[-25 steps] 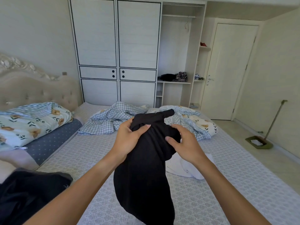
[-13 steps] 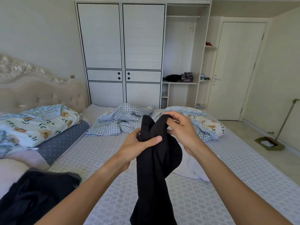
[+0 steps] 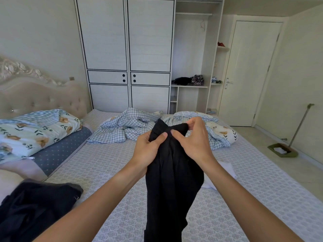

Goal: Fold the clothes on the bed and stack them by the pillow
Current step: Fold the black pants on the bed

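I read no text, no labels, no brands, no numbers, no signs anywhere in my view, nothing legible on any surface

Both bare forearms reach forward and converge on the bunched top of a black fabric garment [image 3: 172, 172]. The left hand [image 3: 148, 151] grips its left side, thumb pressed across the front. The right hand [image 3: 194, 140] pinches the top edge, fingers curled over it, wrist just right of the cloth, thumbs nearly touching.
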